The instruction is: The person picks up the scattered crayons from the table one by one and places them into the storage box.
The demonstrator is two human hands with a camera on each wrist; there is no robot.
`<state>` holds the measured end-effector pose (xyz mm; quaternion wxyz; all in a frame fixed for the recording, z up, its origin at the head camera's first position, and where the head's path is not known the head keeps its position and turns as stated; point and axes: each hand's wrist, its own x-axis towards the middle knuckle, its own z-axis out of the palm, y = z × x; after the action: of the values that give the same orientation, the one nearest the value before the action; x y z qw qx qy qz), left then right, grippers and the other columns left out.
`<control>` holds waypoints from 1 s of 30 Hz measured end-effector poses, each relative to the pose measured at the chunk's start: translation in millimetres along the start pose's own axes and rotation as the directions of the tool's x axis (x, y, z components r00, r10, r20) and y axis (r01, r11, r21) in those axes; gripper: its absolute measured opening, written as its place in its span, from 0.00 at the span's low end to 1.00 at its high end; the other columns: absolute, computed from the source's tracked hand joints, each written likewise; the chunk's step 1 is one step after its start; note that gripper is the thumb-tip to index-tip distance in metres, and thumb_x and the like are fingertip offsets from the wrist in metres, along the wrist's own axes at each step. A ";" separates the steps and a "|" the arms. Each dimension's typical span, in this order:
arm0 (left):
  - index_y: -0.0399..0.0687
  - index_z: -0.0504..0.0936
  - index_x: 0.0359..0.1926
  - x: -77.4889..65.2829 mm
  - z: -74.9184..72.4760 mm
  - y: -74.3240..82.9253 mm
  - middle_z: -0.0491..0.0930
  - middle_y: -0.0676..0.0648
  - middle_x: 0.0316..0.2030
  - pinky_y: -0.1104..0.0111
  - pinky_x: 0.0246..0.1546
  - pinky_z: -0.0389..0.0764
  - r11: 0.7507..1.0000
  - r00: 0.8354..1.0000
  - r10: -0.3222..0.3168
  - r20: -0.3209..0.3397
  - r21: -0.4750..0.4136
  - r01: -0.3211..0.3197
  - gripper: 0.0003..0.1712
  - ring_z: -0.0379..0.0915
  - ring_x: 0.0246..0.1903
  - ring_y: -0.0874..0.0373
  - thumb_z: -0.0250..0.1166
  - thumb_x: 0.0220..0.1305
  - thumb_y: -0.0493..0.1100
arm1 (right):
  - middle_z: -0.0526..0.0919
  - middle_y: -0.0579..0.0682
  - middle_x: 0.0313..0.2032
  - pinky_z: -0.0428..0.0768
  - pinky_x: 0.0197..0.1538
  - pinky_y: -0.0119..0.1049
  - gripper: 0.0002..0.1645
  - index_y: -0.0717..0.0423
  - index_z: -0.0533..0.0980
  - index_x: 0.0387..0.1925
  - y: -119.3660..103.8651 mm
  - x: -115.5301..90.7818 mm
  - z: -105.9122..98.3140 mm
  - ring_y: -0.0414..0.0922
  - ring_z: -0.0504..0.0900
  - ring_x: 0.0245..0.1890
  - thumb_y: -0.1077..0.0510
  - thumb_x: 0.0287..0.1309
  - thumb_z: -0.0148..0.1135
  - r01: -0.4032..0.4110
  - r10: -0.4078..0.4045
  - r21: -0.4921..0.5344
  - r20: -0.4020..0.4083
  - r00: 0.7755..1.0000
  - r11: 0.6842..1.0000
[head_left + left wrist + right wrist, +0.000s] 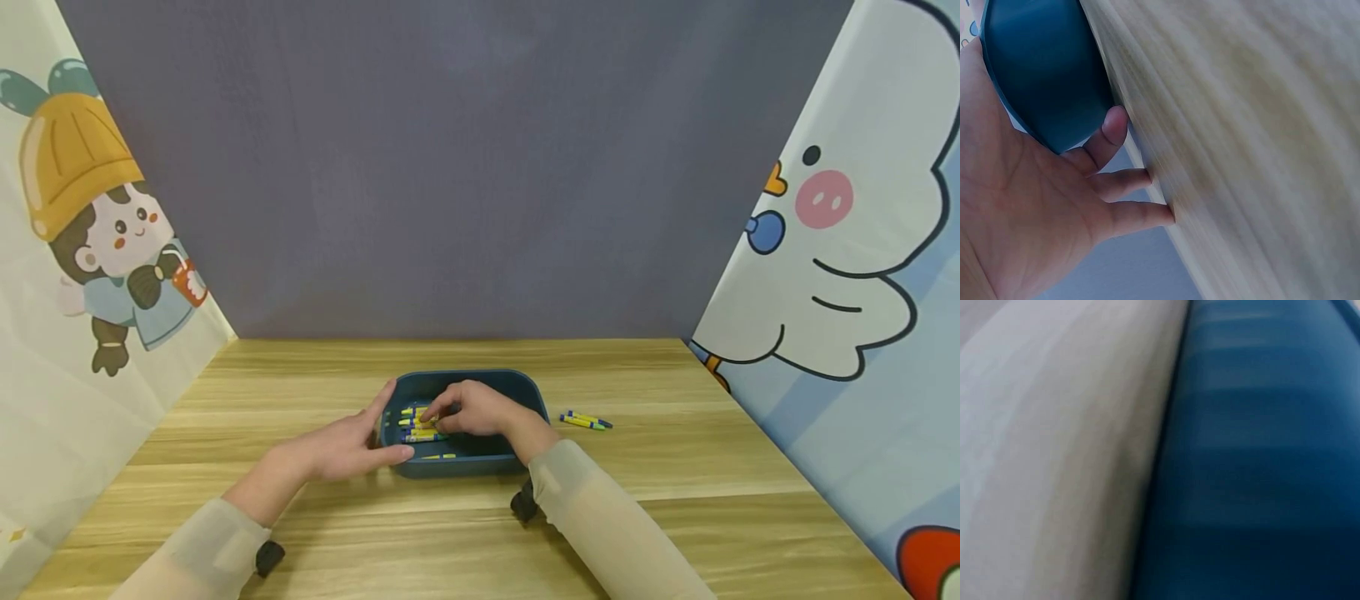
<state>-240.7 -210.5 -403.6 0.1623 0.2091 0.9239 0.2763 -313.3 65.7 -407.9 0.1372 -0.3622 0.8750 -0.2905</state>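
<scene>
A dark blue plastic bin (480, 468) stands on the table, with several yellow crayons (422, 436) lying in its left half. At the bin's left end is my left hand (341, 446), fingers spread and thumb extended along the near rim. In the left wrist view, that hand's fingertips (1169, 215) rest on the tabletop beside the bin's wall. My right hand (480, 408) reaches down into the bin, its bent fingers and thumb at the crayons; I cannot tell whether it pinches one. The right wrist view shows only the bin's blurred wall (1260, 425) and the table.
Two more crayons (583, 422) lie side by side on the wooden table (675, 467), right of the bin. A grey panel (465, 167) rises behind the table. Cartoon-printed sheets (840, 275) flank it at left and right.
</scene>
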 end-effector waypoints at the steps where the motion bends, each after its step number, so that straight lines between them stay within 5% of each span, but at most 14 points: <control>1: 0.52 0.25 0.90 0.1 0.1 -0.2 0.88 0.49 0.44 0.49 0.60 0.81 1.000 1.000 0.001 0.005 -0.003 -0.001 0.69 0.83 0.47 0.58 0.63 0.75 0.74 | 0.88 0.43 0.48 0.80 0.46 0.35 0.15 0.43 0.91 0.57 -0.3 -0.8 -1.1 0.36 0.80 0.42 0.57 0.73 0.71 0.001 -0.001 0.008 -0.008 1.000 1.000; 8: 0.52 0.26 0.90 2.6 1.2 -1.0 0.88 0.47 0.49 0.52 0.57 0.81 0.999 1.000 0.016 0.010 -0.031 -0.016 0.69 0.82 0.46 0.58 0.64 0.75 0.72 | 0.88 0.48 0.59 0.84 0.49 0.38 0.18 0.47 0.88 0.62 -1.9 -15.3 -22.5 0.43 0.84 0.49 0.55 0.76 0.69 0.020 -0.014 0.077 -0.075 0.997 0.997; 13: 0.51 0.26 0.90 2.2 1.3 0.5 0.88 0.47 0.47 0.50 0.59 0.81 1.000 1.000 0.017 -0.009 -0.005 -0.017 0.69 0.82 0.46 0.58 0.64 0.75 0.73 | 0.89 0.51 0.59 0.78 0.37 0.35 0.18 0.49 0.88 0.62 8.5 -39.2 -46.9 0.41 0.79 0.32 0.54 0.75 0.70 0.010 0.007 0.115 -0.149 0.989 0.993; 17: 0.54 0.24 0.90 0.8 0.8 1.8 0.86 0.50 0.41 0.50 0.59 0.80 1.000 1.000 0.010 -0.010 0.018 -0.010 0.70 0.81 0.43 0.58 0.63 0.75 0.74 | 0.90 0.54 0.56 0.74 0.33 0.35 0.19 0.50 0.87 0.63 27.0 -65.9 -64.7 0.41 0.72 0.26 0.54 0.75 0.70 -0.019 0.047 0.138 -0.197 0.979 0.990; 30: 0.58 0.22 0.89 -1.6 0.5 2.2 0.84 0.51 0.38 0.49 0.61 0.80 1.000 1.000 -0.006 -0.004 0.023 0.006 0.70 0.79 0.42 0.58 0.62 0.74 0.75 | 0.89 0.57 0.53 0.79 0.38 0.38 0.21 0.53 0.85 0.67 107.9 -155.2 -94.4 0.46 0.80 0.35 0.54 0.77 0.66 -0.195 0.215 0.115 -0.195 0.957 0.974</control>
<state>-238.5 -209.4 -402.5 0.1589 0.2077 0.9279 0.2656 -306.9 276.5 -393.9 0.0923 -0.2305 0.9026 -0.3516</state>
